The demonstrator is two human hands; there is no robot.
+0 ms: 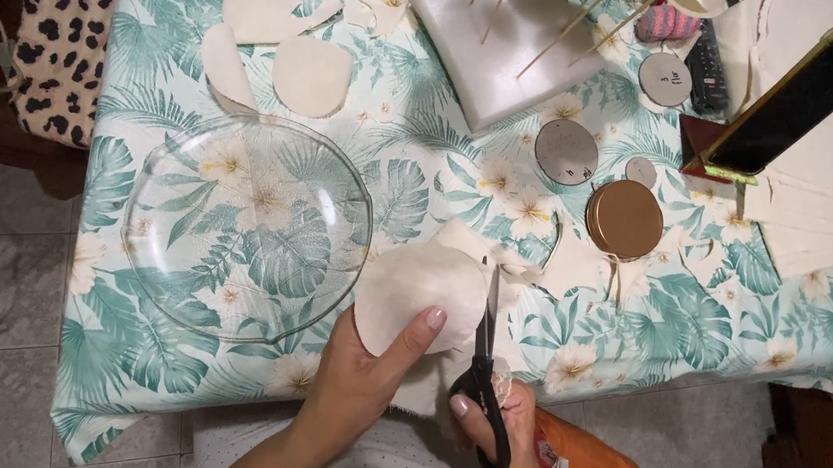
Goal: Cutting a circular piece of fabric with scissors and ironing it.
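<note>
At the desk's near edge, the left hand [364,374] pinches a cream fabric circle [420,294]; just right, the right hand [502,427] grips black scissors [488,358], blades pointing away along the circle's right edge.

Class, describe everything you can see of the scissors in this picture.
The black-handled metal scissors stand nearly upright in the picture, handles nearest the person, blades pointing away. The right hand has fingers through the handle loops. The blades look almost closed along the right edge of the round cream fabric piece, which the left hand holds above the table edge.
</note>
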